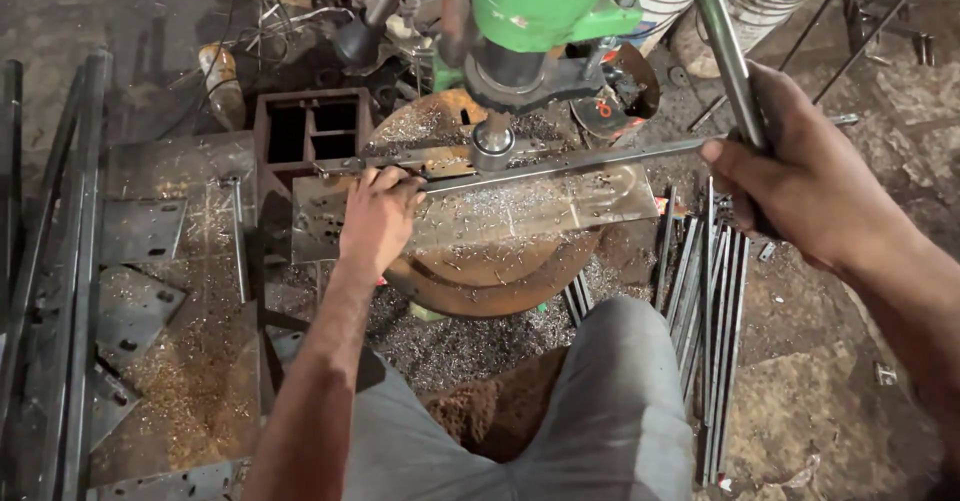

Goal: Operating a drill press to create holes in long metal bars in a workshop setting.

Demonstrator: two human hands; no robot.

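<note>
One flat bar (560, 163) under left grip (378, 223)

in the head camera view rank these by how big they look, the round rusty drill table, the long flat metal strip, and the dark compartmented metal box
1. Round rusty drill table
2. Long flat metal strip: longest, but very thin, so covers less
3. Dark compartmented metal box: near the strip in area, so that order is unsure

Green drill press head (535, 1), rusty brown round table (480, 281), grey trousers (600, 411), silvery shavings (450, 346).

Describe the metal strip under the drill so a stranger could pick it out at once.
Find the green drill press. Below its spindle, a long flat metal strip crosses the round table, pinned by the left hand. Unlike the bundled strips on the floor, it lies alone.
</note>
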